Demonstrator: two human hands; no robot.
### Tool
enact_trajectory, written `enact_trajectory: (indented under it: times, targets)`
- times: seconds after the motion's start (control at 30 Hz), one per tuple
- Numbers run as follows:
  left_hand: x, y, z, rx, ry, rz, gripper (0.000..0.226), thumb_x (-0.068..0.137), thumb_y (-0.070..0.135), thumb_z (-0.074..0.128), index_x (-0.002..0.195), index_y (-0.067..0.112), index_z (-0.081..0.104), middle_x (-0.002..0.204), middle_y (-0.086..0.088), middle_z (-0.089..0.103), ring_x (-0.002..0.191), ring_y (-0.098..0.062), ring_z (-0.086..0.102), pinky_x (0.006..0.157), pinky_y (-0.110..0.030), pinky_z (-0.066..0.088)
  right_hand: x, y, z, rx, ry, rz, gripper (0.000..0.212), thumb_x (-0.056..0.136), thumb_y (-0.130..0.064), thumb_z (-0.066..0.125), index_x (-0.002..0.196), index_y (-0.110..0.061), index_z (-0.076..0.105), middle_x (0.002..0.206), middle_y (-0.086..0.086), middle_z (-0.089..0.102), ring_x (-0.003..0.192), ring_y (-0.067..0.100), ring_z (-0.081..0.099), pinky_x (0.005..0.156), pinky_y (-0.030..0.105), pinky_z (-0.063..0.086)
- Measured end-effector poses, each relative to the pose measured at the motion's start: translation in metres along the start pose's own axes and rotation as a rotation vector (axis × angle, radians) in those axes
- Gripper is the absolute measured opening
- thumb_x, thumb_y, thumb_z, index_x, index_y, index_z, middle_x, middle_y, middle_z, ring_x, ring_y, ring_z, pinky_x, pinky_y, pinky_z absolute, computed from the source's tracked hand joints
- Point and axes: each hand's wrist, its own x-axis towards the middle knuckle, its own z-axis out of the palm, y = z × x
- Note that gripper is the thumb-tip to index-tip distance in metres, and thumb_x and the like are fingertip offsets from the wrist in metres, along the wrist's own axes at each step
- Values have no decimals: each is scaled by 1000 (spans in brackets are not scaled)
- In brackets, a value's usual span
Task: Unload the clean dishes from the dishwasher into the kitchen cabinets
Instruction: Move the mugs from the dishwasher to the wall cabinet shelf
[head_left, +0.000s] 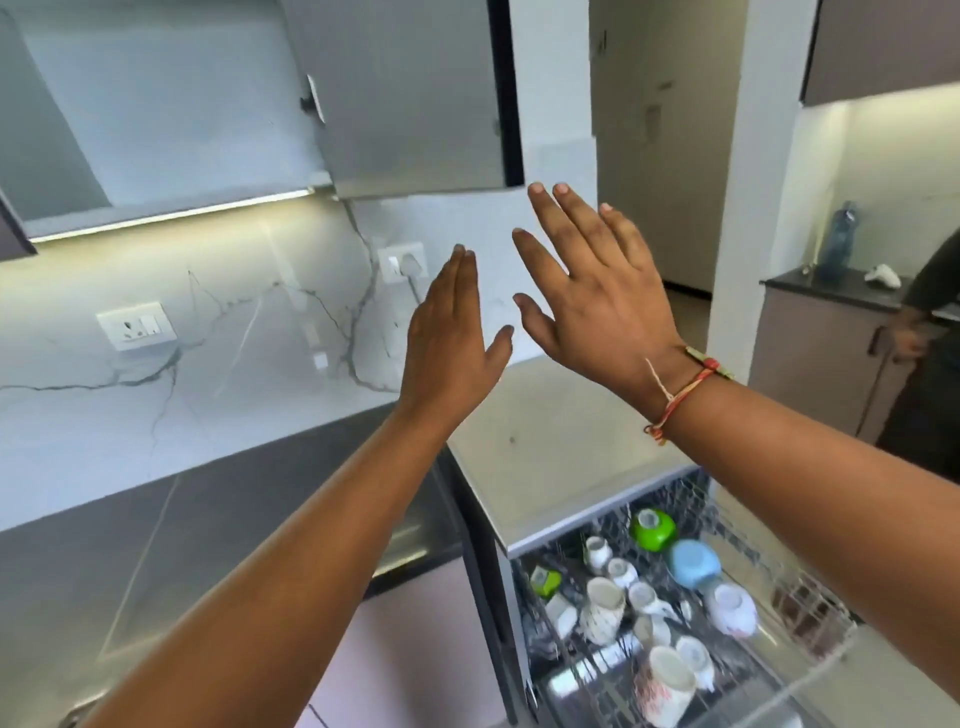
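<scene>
Both hands are raised well above the dishwasher rack (810, 605) and hold nothing. The left hand (452, 332) is edge-on with its fingers (461, 273) straight and pressed together; the right hand (597, 291) is flat with its fingers (569, 221) spread apart, just under the lower edge of the open cabinet door (415, 93). The step in hand looks like the reach back for the next dish, so the sensible move is to bring the hands down to the rack, lift one piece straight up off its prongs, and keep clear of the door's corner on the way back up. The rack, pulled out below the grey tabletop (561, 447), is still well stocked. A green bowl (653, 529) sits at its far side, with a blue bowl (693, 563) and a white bowl (732, 609) nearer in turn, all upside down. Several pale cups cluster at its middle, among them a patterned mug (602, 608), and a larger mug (665, 686) lies at the near end. Upturned bases may hold water, so tipping each piece over the rack first would be wise. The cabinet's inside is mostly out of sight.
</scene>
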Motion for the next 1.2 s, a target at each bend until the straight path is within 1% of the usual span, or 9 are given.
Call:
enact_trajectory:
  times: [0.1,0.23,0.33,0.4,0.47,0.53,0.67,0.77,1.2]
  targets:
    - [-60,13,38,-39,-197,-28,80,94,46,54,155,12,14,163,-8,16,148,-24,21,118,-38,23,-68,-1,30,113,-153,119,50,98,-46,40,133,-13,54,155,13,39,141,30,39,107,45,36]
    - [-150,41,92,-292,-578,-260,70,96,44,55,151,10,29,154,-9,34,138,-25,37,114,-37,32,-181,-7,77,388,-568,538,55,92,-51,52,129,-10,58,137,16,56,121,35,57,94,45,51]
    - [-205,54,131,-502,-846,-615,49,93,38,61,134,13,50,121,-4,56,104,-22,57,89,-30,44,-255,-13,95,516,-886,821,52,95,-48,53,125,-5,58,126,20,62,116,37,58,94,41,47]
    - [-239,55,159,-561,-972,-780,25,88,41,65,100,19,60,89,-1,60,94,-30,62,81,-36,48,-296,-19,101,562,-1050,1004,46,96,-47,52,113,-6,60,119,21,64,112,39,59,89,39,46]
    - [-275,47,198,-583,-1091,-944,36,70,50,67,77,18,52,69,-6,53,80,-36,58,73,-38,47,-332,-24,107,608,-1121,1145,38,97,-45,52,103,-8,60,115,21,65,110,39,60,87,38,45]
    - [-307,36,234,-539,-1160,-1010,58,58,58,62,92,11,59,83,-24,58,88,-50,59,69,-38,45,-364,-28,112,626,-1136,1259,39,97,-40,54,108,-3,62,119,24,64,115,40,59,90,39,44]
    - [-311,53,244,-486,-1222,-797,62,84,45,63,135,11,50,126,-12,62,110,-32,63,88,-38,51,-418,-33,120,603,-1201,1433,44,94,-38,58,125,-6,61,129,21,61,120,36,57,96,35,44]
    - [-307,59,271,-460,-1230,-686,59,91,35,64,140,8,46,138,-9,54,124,-25,54,99,-30,43,-450,-37,134,578,-1239,1476,53,91,-40,60,131,-5,54,128,21,61,117,37,58,92,35,46]
    - [-298,31,467,-118,-1226,-310,105,77,33,82,154,6,16,154,-17,33,141,-32,34,115,-42,30,-512,-76,231,457,-1291,1409,74,82,-46,71,141,-18,36,133,18,43,114,45,53,86,46,52]
